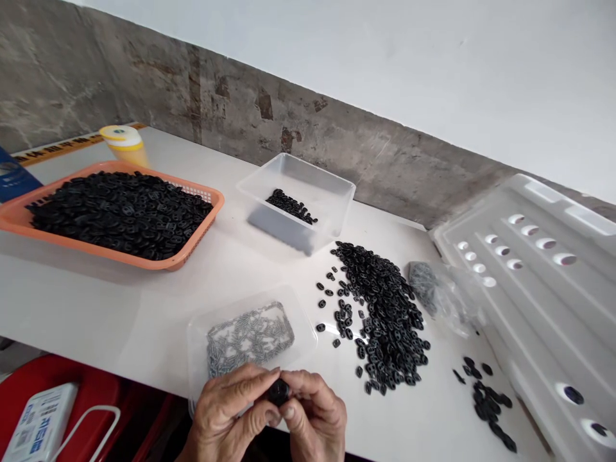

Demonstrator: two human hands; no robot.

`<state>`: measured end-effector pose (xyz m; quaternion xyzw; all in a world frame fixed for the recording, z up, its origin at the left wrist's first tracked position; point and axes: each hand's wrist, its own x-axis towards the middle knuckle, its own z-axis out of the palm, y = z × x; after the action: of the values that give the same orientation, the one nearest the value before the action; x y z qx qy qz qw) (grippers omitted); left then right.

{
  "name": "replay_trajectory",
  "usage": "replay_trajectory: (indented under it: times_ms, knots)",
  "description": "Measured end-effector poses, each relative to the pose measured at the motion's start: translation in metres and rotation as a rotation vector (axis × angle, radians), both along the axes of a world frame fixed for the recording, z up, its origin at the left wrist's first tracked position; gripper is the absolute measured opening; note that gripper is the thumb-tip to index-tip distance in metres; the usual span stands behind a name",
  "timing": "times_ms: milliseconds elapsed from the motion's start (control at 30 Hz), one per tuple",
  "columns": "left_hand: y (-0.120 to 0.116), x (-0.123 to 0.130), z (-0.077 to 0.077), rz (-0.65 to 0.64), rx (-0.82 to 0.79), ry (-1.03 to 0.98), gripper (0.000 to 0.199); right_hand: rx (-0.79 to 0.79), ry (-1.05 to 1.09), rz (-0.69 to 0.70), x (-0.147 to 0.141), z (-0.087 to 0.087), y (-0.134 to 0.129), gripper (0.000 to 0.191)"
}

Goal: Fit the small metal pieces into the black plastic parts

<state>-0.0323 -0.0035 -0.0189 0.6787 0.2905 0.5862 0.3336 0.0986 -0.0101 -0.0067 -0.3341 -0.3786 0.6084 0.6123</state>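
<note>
A small black plastic part (278, 392) is pinched at the table's front edge between the fingertips of my left hand (235, 410) and my right hand (315, 414). Fingers cover much of it, so its full shape is hidden. Just beyond my hands lies a clear shallow tray (301, 321) with many small grey metal pins (250, 337). To the right, a large heap of black oval parts with holes (385, 314) spreads over the white table (144, 308).
At the left stands an orange basket (219, 205) full of black parts. A clear bin (332, 199) holds some more. A yellow-lidded cup (126, 144), a plastic bag (445, 295), a white perforated panel (543, 308) and a red stool (91, 378) surround the work area.
</note>
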Motion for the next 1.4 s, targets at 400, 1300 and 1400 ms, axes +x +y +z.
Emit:
replay_trajectory:
  times_ms: [400, 1300, 1400]
  knots:
    - [-0.002, -0.004, 0.007, -0.028, 0.061, 0.040, 0.058, 0.129, -0.054, -0.050, 0.000, 0.002, -0.003, 0.015]
    - [0.003, -0.006, 0.007, 0.156, 0.080, 0.045, 0.050, 0.205, -0.183, 0.136, 0.006, -0.015, 0.009, 0.022]
    - [0.005, -0.008, 0.005, 0.101, -0.404, -0.264, 0.022, 0.228, -0.238, 0.009, -0.003, -0.016, 0.007, 0.023]
